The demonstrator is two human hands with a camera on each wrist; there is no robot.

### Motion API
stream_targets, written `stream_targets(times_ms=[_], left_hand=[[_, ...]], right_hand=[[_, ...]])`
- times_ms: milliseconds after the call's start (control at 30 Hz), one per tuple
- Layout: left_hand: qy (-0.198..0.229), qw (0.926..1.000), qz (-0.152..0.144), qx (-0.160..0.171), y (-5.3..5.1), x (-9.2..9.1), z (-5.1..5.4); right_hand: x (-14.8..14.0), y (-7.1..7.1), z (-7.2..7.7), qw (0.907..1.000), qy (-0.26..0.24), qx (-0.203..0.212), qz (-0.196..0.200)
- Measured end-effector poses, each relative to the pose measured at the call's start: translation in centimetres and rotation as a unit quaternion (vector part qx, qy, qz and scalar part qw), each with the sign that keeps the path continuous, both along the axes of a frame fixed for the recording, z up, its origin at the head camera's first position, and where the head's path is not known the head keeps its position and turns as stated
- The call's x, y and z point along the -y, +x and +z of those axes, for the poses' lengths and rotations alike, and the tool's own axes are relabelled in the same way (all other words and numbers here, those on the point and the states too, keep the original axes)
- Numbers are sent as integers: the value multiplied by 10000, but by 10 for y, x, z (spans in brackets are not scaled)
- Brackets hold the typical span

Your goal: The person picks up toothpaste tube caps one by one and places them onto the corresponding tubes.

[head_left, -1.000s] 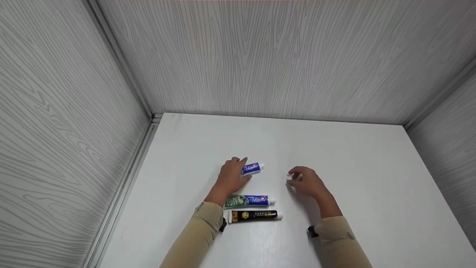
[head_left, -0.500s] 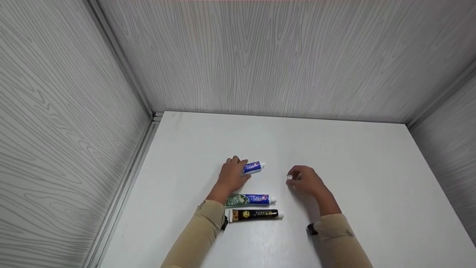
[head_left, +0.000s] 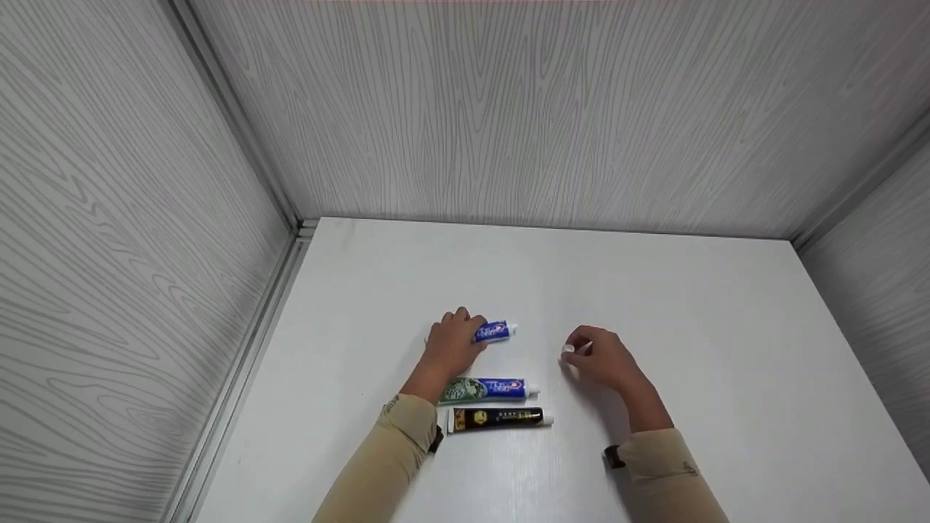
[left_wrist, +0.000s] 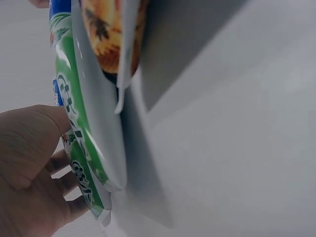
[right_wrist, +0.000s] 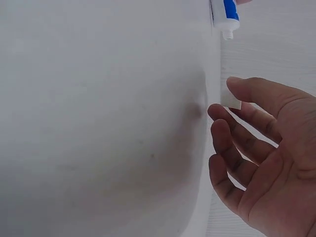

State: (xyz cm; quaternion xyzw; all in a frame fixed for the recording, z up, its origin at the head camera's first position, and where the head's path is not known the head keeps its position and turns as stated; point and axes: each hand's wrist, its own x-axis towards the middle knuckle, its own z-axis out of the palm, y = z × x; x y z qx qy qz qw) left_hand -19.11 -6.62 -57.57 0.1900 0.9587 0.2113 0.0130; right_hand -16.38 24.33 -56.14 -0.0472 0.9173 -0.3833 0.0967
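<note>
Left hand (head_left: 452,347): fingers curled over the far toothpaste tube (head_left: 492,332), thumb on the near side, digits on the far side; grip at the body, blue printed end protruding to the right. Left wrist view shows fingertips against the tube's green-printed part. Whether its underside touches the tabletop (head_left: 712,349): cannot tell. Right wrist view: tube's narrow white nozzle (right_wrist: 227,35) is bare.

Right hand (head_left: 601,356): small white cap (head_left: 568,349) pinched between thumb and index finger; remaining fingers bent loosely, clear of the cap. Cap is ribbed along its side, held apart from the nozzle, to its right.

Middle tube (head_left: 485,390), green and blue: lies on the tabletop nearer the person than the gripped one, white end to the right, its left end partly hidden by the left wrist. Black tube (head_left: 501,419): nearest of the three, roughly parallel to the middle one and just beside it, white-capped end also to the right. Both forearms in tan sleeves (head_left: 381,461).
</note>
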Motion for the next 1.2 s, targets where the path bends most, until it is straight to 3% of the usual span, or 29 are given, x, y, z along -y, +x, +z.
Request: stream_targets(times_ms=[467,767,1200], left_hand=[[404,9987,-118,-288,14,6,0],[764,9953,-224,-558,34,10,14],[710,9965,-328,-309,61,6,30]], right_hand=[[3,30,-2,9987,-387,-326,-22],[7,41,4,9945,-721,-751,-78],[18,47,10,9904,-934,-1019,-73]])
